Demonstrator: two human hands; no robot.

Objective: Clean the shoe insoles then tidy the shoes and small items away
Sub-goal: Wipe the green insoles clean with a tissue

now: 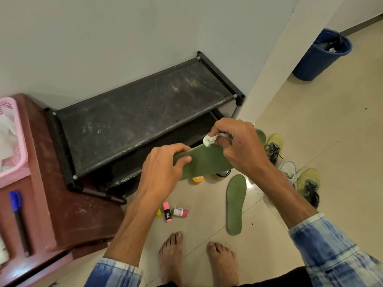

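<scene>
My left hand point(163, 168) grips one end of a green insole point(207, 161), held in the air in front of the shoe rack. My right hand point(238, 143) pinches a small white wad of tissue point(209, 140) against the insole's upper edge. A second green insole point(236, 204) lies flat on the floor tiles. Two yellow-green shoes with grey laces point(274, 146) point(308, 183) stand on the floor at the right. A pink highlighter point(167, 211), a small pink-capped bottle point(180, 212) and a yellow item point(159, 212) lie on the floor below my hands.
A black two-tier shoe rack point(134, 119) stands against the wall. At left is a reddish-brown table point(68, 204) with a pink basket point(12, 141) and a blue pen point(17, 214). A blue bin point(321, 56) stands far right. An orange lid point(196, 179) and a tin point(222, 174) lie under the insole.
</scene>
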